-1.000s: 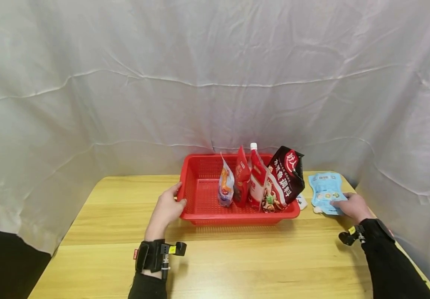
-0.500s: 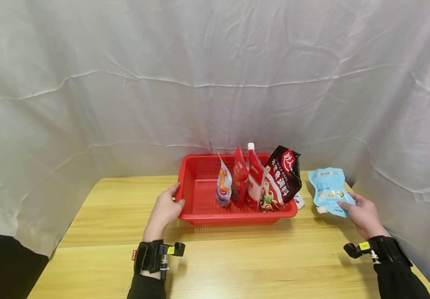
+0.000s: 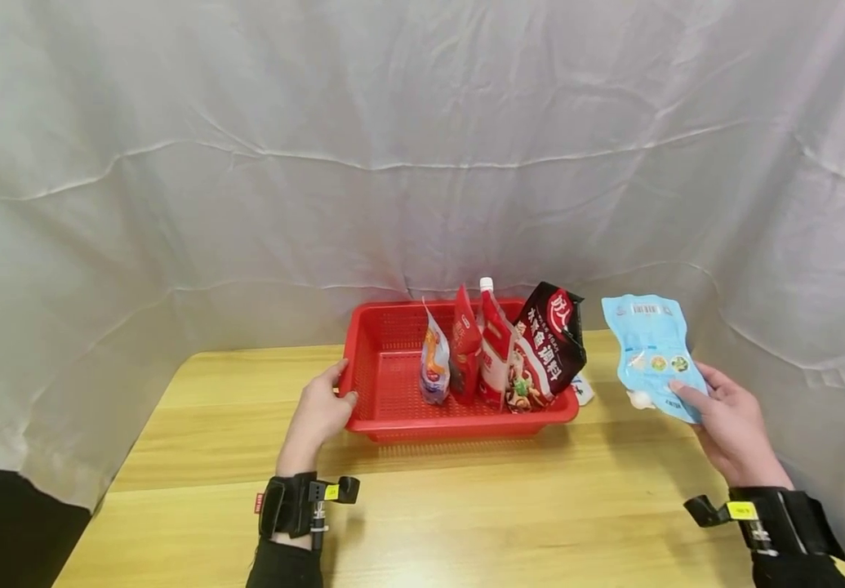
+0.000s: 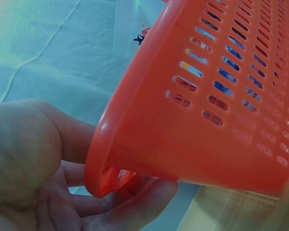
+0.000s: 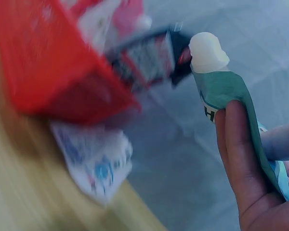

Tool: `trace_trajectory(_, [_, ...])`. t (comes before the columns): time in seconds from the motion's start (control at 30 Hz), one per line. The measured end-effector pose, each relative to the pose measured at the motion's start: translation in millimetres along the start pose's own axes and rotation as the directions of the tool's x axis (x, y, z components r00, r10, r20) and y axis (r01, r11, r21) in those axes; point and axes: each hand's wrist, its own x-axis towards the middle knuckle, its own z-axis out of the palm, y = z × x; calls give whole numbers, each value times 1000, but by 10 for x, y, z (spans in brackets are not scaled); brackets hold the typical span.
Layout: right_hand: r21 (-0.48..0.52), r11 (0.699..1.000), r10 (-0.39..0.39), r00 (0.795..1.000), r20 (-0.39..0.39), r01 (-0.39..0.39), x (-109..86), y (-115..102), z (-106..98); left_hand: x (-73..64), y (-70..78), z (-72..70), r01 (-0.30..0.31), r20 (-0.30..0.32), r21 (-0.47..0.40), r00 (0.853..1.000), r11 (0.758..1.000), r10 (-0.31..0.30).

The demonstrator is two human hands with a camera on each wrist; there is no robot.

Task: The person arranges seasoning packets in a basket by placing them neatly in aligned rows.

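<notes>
One light-blue flat pouch with a white cap (image 3: pixel 650 347), food pictures on its face, is held in the air above the right part of the tabletop (image 3: pixel 466 523), well apart from the basket. Right hand (image 3: pixel 734 425): grip closed to the pouch's thickness, thumb on the printed face, fingers behind, at the lower right edge. Right wrist view shows the pouch nearly edge-on, cap clear of the fingers.

Left hand (image 3: pixel 319 408): grip curled round the left end rim of a red perforated plastic basket (image 3: pixel 396 388), which sits on the tabletop.

Basket contents, left to right, all roughly upright: a small white, orange and purple packet (image 3: pixel 434 366); a plain red packet (image 3: pixel 464 347); a red-and-white pouch with a white screw cap (image 3: pixel 495 359); a large black packet with a red emblem (image 3: pixel 550 339), leaning right over the rim. Left portion of basket floor bare.

A white printed packet (image 5: pixel 94 156) lies on the tabletop just beside the basket's right end, partly hidden. Pale grey cloth (image 3: pixel 393 122) hangs behind.
</notes>
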Motion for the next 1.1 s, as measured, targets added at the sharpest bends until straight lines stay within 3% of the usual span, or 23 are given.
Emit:
trace_trajectory(0.23, [125,990,-74,993,91,62,-175,-133,272,12,-3,-3,-4,0,15,1000,1000,4])
trace_trajectory(0.4, [131,988,-100,985,139,82,-245,-183,513,11,0,-1,-2,-1,13,1000,1000,2])
trace_trajectory(0.67, [13,994,-112,959,261,112,-322,-156,974,5,6,7,-5,-7,16,1000,1000,5])
trace_trajectory(0.87, [-95,989,-74,945,319,110,-386,-81,1343,-6,1,13,-14,-13,18,1000,1000,15])
trace_trajectory(1.1, [-162,980,-34,906,421,112,-397,35,1678,-25,-1,20,-14,-14,19,1000,1000,14])
